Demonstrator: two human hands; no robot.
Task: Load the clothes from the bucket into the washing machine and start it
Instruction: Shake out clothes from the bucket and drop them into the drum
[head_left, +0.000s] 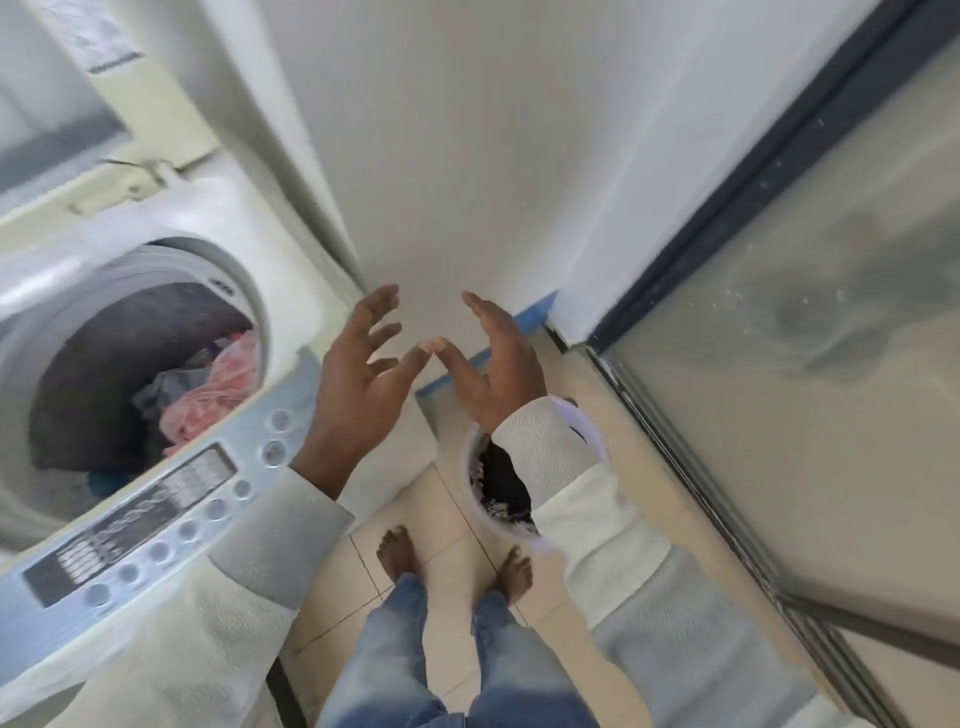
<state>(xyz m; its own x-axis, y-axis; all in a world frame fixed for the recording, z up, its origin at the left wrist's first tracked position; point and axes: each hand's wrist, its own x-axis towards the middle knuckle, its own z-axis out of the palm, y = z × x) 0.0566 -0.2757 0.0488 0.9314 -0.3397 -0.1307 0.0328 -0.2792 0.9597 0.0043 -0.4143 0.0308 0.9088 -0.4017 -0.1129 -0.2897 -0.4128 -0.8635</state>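
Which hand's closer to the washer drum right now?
Left. The left hand is open beside the right rim of the drum, by the control panel end. The right hand, also open, is farther right, over the bucket on the floor.

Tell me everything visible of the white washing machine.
The white plastic top-loading washing machine stands at the left beside the wall, its windowed lid raised. The round opening shows a dark drum holding pink, grey and blue clothes. A silver-grey control panel with a display and round buttons runs along its near edge. The left sleeve crosses in front of the panel; contact cannot be told.
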